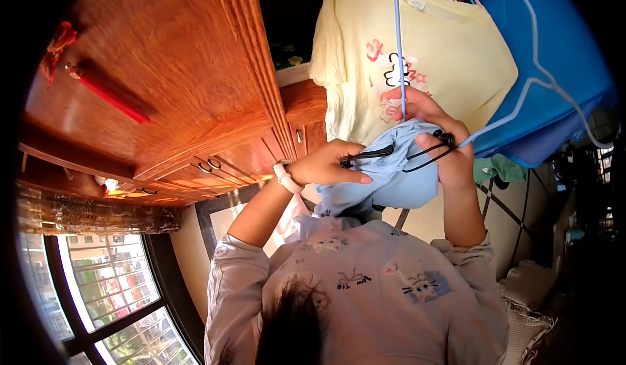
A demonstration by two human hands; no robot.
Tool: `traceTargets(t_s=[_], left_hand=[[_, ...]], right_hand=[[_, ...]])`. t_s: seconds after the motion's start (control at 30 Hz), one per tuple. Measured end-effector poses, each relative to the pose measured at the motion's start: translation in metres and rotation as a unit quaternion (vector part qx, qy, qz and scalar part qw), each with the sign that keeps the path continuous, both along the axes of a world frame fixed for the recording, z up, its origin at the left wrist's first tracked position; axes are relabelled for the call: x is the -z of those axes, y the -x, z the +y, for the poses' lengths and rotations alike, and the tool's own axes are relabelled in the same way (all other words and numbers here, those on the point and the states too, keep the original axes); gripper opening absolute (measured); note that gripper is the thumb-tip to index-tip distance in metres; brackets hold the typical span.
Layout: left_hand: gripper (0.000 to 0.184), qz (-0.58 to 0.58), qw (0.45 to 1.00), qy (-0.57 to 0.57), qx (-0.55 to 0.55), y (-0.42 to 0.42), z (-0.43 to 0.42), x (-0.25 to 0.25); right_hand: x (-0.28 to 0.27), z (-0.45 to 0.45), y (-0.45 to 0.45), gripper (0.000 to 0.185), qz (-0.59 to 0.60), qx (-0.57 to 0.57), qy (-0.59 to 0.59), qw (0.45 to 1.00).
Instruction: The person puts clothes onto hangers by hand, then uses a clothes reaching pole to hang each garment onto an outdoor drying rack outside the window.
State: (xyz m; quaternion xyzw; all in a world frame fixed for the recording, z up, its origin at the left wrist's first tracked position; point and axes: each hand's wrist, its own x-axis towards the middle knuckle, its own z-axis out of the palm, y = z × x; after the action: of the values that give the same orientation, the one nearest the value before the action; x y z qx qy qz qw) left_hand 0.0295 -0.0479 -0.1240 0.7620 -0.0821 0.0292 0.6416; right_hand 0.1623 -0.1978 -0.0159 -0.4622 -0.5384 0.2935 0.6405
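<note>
A light blue garment with black drawstrings and a small black cord stopper is bunched up in front of my chest. My left hand, with a white band on the wrist, is closed on its left side beside a black cord end. My right hand grips its right edge near the stopper, fingers curled behind. A blue wire hanger runs down into the garment's top edge and past my right hand. How far it reaches inside the cloth is hidden.
A pale yellow printed T-shirt hangs just beyond my hands, with a bright blue cloth to its right. Wooden cabinets stand at the left. A barred window is at lower left. A green cloth lies low at right.
</note>
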Motion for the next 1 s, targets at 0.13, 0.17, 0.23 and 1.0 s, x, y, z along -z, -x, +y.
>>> traceTargets(t_s=[0.13, 0.17, 0.23, 1.0], left_hand=[[0.018, -0.038, 0.992, -0.014, -0.121, 0.005, 0.031, -0.046], [0.017, -0.078, 0.985, -0.031, -0.15, 0.006, 0.037, -0.061], [0.014, -0.123, 0.961, -0.073, -0.236, 0.013, 0.034, -0.103], [0.021, -0.063, 0.984, 0.165, -0.025, -0.016, -0.046, -0.015]], right_hand=[[-0.012, -0.032, -0.044, 0.019, -0.116, 0.096, -0.038, 0.988], [-0.011, -0.039, -0.047, 0.019, -0.115, 0.104, -0.038, 0.987], [-0.012, -0.048, -0.054, 0.026, -0.196, 0.129, 0.03, 0.972], [-0.027, -0.103, -0.123, 0.008, 0.141, 0.208, -0.276, 0.928]])
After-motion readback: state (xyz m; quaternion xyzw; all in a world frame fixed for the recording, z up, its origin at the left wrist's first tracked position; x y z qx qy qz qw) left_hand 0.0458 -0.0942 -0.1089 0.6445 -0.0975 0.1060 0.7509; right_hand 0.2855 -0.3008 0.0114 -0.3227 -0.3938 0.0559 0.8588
